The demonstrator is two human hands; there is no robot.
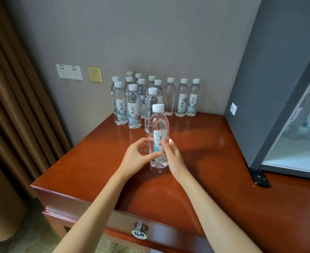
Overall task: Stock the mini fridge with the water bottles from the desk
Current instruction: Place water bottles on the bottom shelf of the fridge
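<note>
A clear water bottle [158, 125] with a white cap and a printed label stands upright on the red-brown desk [95, 161]. Both hands hold it low down: my left hand [138, 157] curls round its left side with the thumb across the label, and my right hand [172, 156] grips its right side. Several more bottles [134, 106] stand grouped at the back of the desk by the wall. The grey mini fridge [270, 79] stands on the desk at the right, with its glass door [296, 128] showing blurred bottles behind it.
Wall sockets [69, 71] and a yellow switch plate [95, 74] sit on the grey wall left of the bottles. Brown curtains [13, 106] hang at the left. A drawer with a metal ring handle [139, 232] is below the desk's front edge.
</note>
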